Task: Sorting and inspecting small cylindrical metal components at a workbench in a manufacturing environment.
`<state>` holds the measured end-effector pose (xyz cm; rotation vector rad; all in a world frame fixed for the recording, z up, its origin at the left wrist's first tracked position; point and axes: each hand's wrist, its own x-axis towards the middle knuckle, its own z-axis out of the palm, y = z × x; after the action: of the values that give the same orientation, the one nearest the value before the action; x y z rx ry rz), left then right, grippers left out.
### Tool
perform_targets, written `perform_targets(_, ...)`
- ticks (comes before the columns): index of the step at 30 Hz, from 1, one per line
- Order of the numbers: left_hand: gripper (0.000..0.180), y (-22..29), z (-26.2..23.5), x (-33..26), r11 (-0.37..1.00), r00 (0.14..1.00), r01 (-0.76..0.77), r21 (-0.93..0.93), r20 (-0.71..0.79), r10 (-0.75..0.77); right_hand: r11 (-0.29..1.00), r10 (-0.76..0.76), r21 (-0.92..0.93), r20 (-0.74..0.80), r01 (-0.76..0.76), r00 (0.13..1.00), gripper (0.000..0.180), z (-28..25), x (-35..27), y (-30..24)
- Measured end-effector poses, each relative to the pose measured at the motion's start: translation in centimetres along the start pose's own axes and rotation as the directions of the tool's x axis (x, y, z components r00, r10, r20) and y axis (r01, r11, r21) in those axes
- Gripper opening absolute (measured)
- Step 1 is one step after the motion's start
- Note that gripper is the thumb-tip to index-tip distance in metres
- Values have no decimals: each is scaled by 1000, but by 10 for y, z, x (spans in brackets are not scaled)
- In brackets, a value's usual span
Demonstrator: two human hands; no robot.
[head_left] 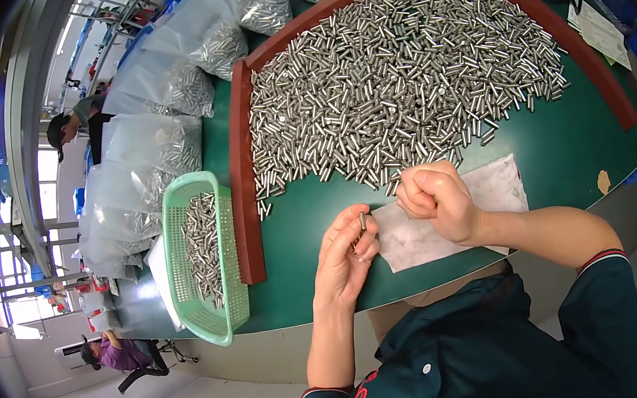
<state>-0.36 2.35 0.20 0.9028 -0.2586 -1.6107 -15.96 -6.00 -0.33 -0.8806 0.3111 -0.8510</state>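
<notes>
My left hand [345,255] is closed over the table's front edge, with a small shiny metal pin [363,222] upright between thumb and fingers. More metal shows among its curled fingers, too hidden to tell apart. To its right my right hand [446,203] is curled into a fist above a stained white cloth [419,238]; what it holds, if anything, cannot be seen. Just beyond both hands spreads a broad heap of the same metal pins [398,70] on the green table [560,161].
Dark red rails [243,184] fence the heap at left, back and right. Outside the left rail stands a light green plastic basket [178,272] partly filled with pins. Clear bags of pins [186,88] line the table's far left edge. Two other people are farther off at left.
</notes>
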Motion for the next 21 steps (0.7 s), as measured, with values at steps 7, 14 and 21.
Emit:
perform_targets(7, 21, 3, -2, 0, 1000, 1000, 22, 20, 6, -22, 1000, 12, 2, -24, -12, 1000, 33, 2, 3, 0)
perform_targets(14, 29, 24, -11, 10, 994, 988, -95, 47, 126, 89, 1000, 7, 3, -5, -7, 1000, 31, 1, 2, -1)
perform_targets(21, 12, 41, -9, 49, -151, 790, -83, 985, 157, 592, 1000, 10, 14, 15, -10, 1000, 30, 0, 1, -2)
